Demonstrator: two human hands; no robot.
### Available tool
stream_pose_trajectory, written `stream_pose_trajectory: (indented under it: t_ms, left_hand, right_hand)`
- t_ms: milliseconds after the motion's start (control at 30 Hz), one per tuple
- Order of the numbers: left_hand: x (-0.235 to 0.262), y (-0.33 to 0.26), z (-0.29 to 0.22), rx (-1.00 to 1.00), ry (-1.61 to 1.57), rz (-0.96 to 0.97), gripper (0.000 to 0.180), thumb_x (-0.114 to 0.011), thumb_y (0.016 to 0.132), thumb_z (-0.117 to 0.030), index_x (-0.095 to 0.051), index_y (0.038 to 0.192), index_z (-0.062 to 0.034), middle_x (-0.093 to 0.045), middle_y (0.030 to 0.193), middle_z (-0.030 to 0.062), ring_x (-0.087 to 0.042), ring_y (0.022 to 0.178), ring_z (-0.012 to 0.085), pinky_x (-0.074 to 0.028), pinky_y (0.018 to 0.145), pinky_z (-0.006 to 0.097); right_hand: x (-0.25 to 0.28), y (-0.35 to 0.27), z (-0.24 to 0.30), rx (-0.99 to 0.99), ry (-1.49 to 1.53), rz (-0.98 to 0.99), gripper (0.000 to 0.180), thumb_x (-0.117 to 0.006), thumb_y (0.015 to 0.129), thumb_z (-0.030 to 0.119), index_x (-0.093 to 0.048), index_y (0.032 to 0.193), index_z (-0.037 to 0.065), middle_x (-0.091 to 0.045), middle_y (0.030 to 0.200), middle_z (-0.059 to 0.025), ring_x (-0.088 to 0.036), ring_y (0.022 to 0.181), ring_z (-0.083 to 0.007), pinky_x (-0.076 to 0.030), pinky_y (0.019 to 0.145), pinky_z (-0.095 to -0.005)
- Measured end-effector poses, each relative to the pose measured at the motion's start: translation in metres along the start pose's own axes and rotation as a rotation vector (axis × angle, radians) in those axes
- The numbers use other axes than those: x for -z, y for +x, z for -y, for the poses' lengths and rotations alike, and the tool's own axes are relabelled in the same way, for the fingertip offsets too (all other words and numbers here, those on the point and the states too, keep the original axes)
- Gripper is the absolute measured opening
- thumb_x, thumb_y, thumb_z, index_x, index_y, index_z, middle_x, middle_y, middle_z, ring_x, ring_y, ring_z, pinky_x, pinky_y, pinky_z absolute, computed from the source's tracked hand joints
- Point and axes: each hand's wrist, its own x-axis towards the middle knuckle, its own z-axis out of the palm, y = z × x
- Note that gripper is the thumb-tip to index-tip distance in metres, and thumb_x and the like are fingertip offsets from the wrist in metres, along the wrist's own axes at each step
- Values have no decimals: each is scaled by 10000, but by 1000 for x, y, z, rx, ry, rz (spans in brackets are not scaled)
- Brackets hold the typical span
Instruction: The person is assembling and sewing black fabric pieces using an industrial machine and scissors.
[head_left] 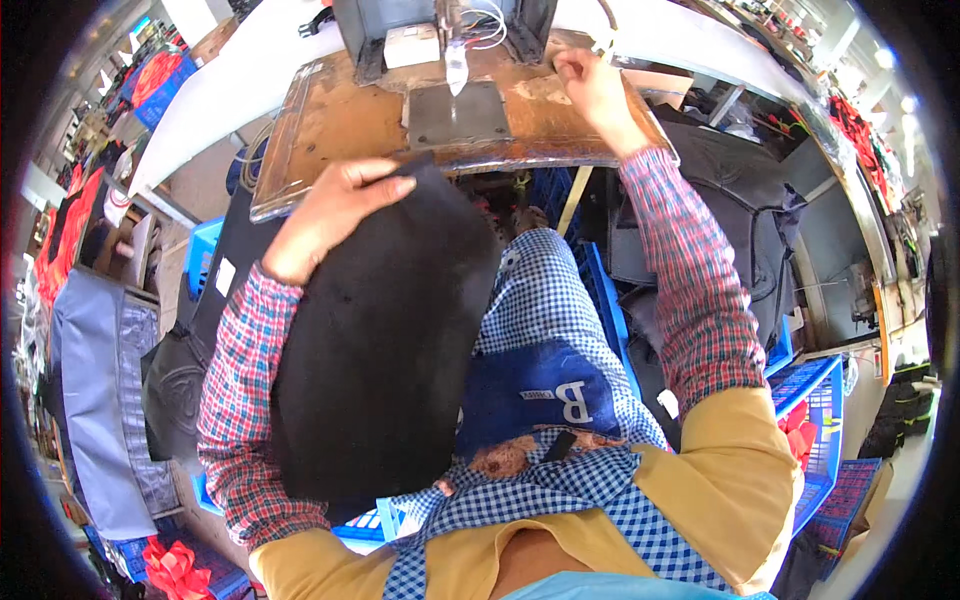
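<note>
Left hand (335, 215) gripping top edge of large black curved felt-like panel (385, 340), fingers (385, 180) curled closed over its upper rim, thumb side hidden behind. Panel held upright over lap, top edge touching front lip of worn brown wooden desk (330, 120), lower end down near blue-white checked apron (545, 300).

Right hand (590, 85) resting on far right of desk, fingers bent down against surface; holding anything or not: cannot tell. Hand sits just right of grey metal machine head (440, 25) and dark grey square metal plate (458, 113) under needle area.

Blue plastic crates (815, 395) at right, red ribbon bows (170, 565) bottom left, grey fabric pile (100, 380) at left.
</note>
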Motion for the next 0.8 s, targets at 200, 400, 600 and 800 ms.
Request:
stream_pose_trajectory:
  t_ms: [200, 400, 600, 800]
  left_hand:
    - [-22, 4, 3, 11, -80, 70, 286, -639, 906, -219, -662, 1001, 50, -639, 848, -25, -534, 787, 39, -450, 720, 215]
    - [-33, 9, -2, 44, -142, 42, 289, -618, 924, -219, -655, 1044, 41, -625, 901, -35, -524, 830, 30, -435, 757, 198]
    - [-55, 26, -7, -45, -272, 15, 300, -583, 947, -220, -622, 1122, 20, -617, 953, -43, -535, 847, 30, -438, 769, 196]
    - [-86, 46, -7, 71, -695, -37, 293, -550, 960, -190, -591, 1194, -18, -644, 1002, -15, -584, 880, 55, -467, 788, 210]
  right_hand:
    - [-38, 74, -64, -120, -604, 292, 313, -588, 817, 254, -684, 1008, 25, -680, 990, -179, -659, 932, -343, -529, 795, -406]
    - [-18, 79, -59, -24, -709, 387, 431, -637, 771, 244, -641, 1079, -58, -658, 1014, -244, -644, 993, -335, -528, 849, -404]
    - [53, 86, -66, -93, -570, 689, 344, -580, 727, 189, -639, 1014, 9, -663, 774, -154, -643, 732, -267, -503, 686, -336]
    - [86, 97, -93, 11, 119, 895, 563, -671, 766, 375, -539, 1208, 51, -643, 952, -97, -604, 849, -197, -463, 717, -306]
